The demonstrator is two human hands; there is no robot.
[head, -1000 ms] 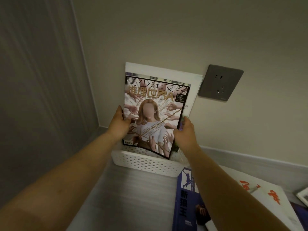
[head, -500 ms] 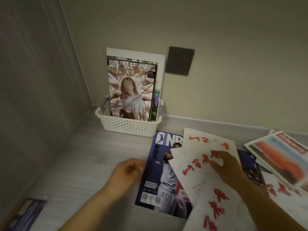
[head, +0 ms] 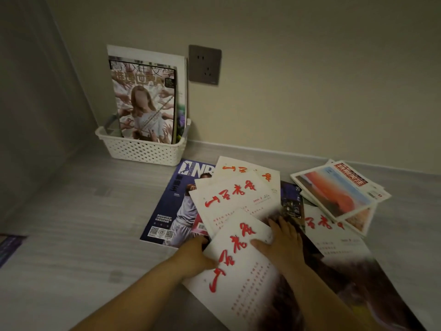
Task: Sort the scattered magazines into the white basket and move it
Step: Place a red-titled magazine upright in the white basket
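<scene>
1. The white basket [head: 145,151] stands on the grey floor [head: 78,211] in the corner, against the wall and just below the wall socket [head: 204,65]
2. Several magazines stand upright in the basket; the front one [head: 145,101] shows a figure in white ringed by reaching hands, with a taller white one [head: 143,52] behind it
3. Loose magazines lie fanned and overlapping on the floor to the right of the basket: a blue basketball magazine [head: 171,204], white magazines with red brush lettering [head: 233,194], and a stack with an orange-red cover [head: 334,189] further right
4. The left hand [head: 195,256] grips the left edge of the nearest white magazine [head: 241,261], thumb on the cover, fingers tucked beneath
5. The right hand [head: 279,242] lies flat on the same magazine, fingers spread and extended; it grips nothing
6. A dark purple magazine [head: 10,247] lies apart at the left frame edge
</scene>
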